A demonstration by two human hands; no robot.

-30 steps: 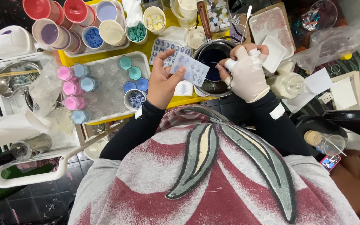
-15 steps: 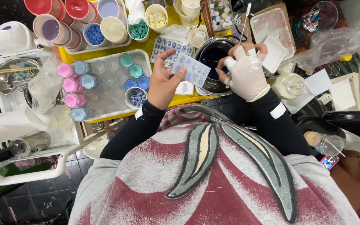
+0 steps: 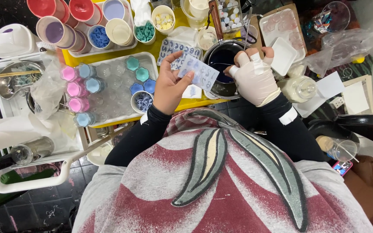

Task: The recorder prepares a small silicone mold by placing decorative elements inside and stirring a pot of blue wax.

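Silicone mould sheet [image 3: 198, 73] at frame centre, pinched in left hand [image 3: 169, 86] fingers | right hand [image 3: 255, 77], gloved, curled, grasp unclear, over dark pot [image 3: 221, 64] | sheet stayed raised, barely shifted: handling continued.

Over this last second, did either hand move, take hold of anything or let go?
Hardly anything changed. The left hand still holds the clear flexible mould sheet over the yellow table, tilted much as before. The white-gloved right hand stays at the dark metal pot. Nothing was picked up or released.
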